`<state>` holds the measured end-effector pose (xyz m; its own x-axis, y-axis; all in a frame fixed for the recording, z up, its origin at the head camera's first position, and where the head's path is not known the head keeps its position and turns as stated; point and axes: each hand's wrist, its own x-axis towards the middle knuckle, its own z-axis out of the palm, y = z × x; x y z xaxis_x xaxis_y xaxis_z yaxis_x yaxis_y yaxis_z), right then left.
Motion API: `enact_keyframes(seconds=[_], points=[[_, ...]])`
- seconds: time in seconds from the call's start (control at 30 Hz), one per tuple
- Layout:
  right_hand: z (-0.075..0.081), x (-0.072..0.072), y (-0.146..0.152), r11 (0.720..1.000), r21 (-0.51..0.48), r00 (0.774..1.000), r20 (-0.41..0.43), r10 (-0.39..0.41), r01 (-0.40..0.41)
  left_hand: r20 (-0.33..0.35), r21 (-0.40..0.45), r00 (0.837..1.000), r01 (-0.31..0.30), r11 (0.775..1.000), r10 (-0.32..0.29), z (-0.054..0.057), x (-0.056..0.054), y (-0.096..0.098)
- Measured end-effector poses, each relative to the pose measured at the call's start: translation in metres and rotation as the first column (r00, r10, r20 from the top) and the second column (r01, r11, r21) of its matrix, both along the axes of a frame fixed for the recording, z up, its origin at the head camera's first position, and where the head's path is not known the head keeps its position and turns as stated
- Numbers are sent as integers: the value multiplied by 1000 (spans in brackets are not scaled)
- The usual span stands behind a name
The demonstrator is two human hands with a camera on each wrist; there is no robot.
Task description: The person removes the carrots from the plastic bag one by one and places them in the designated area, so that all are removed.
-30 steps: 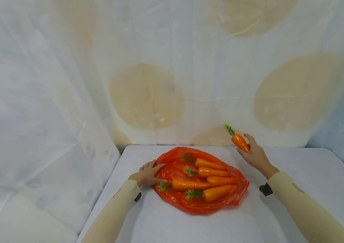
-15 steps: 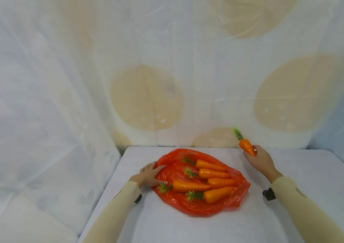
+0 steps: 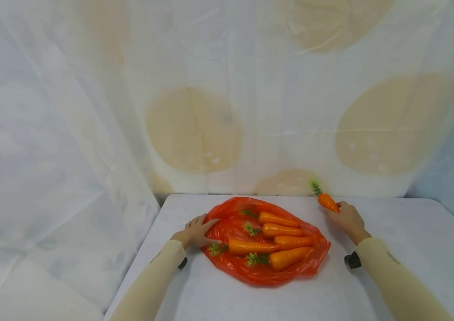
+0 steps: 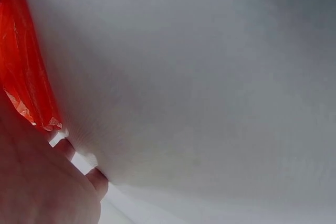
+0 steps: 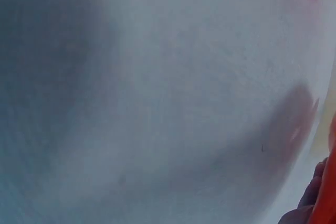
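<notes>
At table (image 3: pixel 415 236); left hand (image 3: pixel 196 231) touches bag (image 3: pixel 229 222); right hand (image 3: pixel 346 220) grips carrot (image 3: pixel 327 202)

Light: soft, even, pale over the table (image 3: pixel 259 305) and backdrop (image 3: pixel 283 89). Shadows: faint, soft-edged, along the inner side of both sleeves (image 3: pixel 395 276). Glare: small bright highlights on the glossy carrots (image 3: pixel 290 257) and red bag (image 3: pixel 227 211). Left wrist view: dim grey, darkest at upper right. Right wrist view: bluish to my eye, murky at upper left; curved, red-tinged shadow; table edge bowed.
</notes>
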<state>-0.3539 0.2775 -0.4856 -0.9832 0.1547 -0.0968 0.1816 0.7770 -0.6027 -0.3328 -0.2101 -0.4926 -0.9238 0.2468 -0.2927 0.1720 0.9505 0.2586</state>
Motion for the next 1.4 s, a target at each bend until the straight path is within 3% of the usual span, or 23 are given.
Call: enact_keyframes(seconds=[0.3,0.87,1.2,1.4], points=[[-3,1,1,994,-69,995,68,-79,84,11,-10,1000,-7,1000,7,2,-3,0],[-11,1,5,996,-88,991,134,-8,20,14,18,999,-30,999,30,-2,1,3],[-8,-4,12,987,-67,978,140,152,-144,15,13,1000,-13,1000,12,2,2,2],[-7,-2,12,981,-33,974,119,192,-189,22,8,999,-27,1000,27,2,2,1]])
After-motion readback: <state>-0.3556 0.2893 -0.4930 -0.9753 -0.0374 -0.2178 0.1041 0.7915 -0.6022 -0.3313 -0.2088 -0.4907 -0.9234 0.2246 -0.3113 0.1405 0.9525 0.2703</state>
